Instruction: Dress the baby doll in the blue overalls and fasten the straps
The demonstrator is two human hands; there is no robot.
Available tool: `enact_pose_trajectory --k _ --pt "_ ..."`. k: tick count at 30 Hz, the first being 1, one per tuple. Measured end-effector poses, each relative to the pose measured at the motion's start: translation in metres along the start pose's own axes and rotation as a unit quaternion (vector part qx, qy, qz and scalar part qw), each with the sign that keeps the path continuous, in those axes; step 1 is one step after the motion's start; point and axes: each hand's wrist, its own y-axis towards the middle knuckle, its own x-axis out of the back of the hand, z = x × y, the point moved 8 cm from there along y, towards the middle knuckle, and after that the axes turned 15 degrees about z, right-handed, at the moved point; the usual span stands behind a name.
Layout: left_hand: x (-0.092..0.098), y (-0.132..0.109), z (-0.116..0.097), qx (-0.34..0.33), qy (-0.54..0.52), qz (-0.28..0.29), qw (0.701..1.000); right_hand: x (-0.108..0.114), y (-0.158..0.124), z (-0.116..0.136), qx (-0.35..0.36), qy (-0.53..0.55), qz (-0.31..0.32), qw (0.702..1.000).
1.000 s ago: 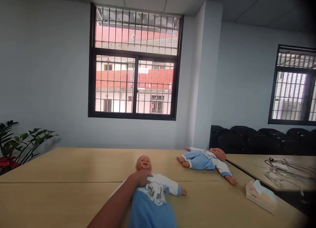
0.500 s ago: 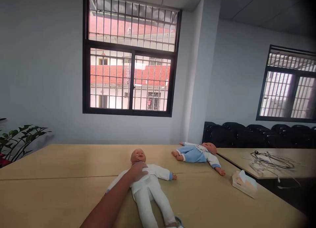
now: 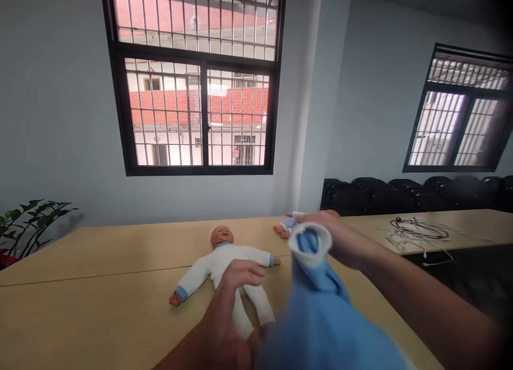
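Observation:
A doll (image 3: 224,257) in a white suit with blue cuffs lies on its back on the wooden table (image 3: 120,263), head toward the window. My left hand (image 3: 232,290) is over the doll's lower body, fingers and thumb apart in a loose curve. Raised in front of me, my right hand (image 3: 331,233) grips a light blue baby garment (image 3: 316,311) near a white-edged cuff. The garment hangs toward me and is blurred low down. Behind my right hand lies a second doll (image 3: 284,228) in blue and white, mostly hidden.
Tangled cables (image 3: 419,233) lie on another table at the right. Black chairs (image 3: 385,196) stand in rows along the back wall. A leafy plant (image 3: 30,223) is at the left, and a barred window (image 3: 204,113) is straight ahead.
My left hand has come off the white doll's chest and drawn back toward me. My right hand has entered from the right with the blue garment. The view has tipped down slightly.

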Motion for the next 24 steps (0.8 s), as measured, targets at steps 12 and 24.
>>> enact_pose_trajectory --k 12,24 --pt "0.02 0.016 0.111 0.212 0.376 0.041 0.901 0.013 0.08 0.063 0.059 0.029 0.077 0.995" --pt "0.052 0.016 0.148 0.244 0.128 0.009 0.961 0.026 0.065 0.007 -0.084 -0.064 0.205 0.973"
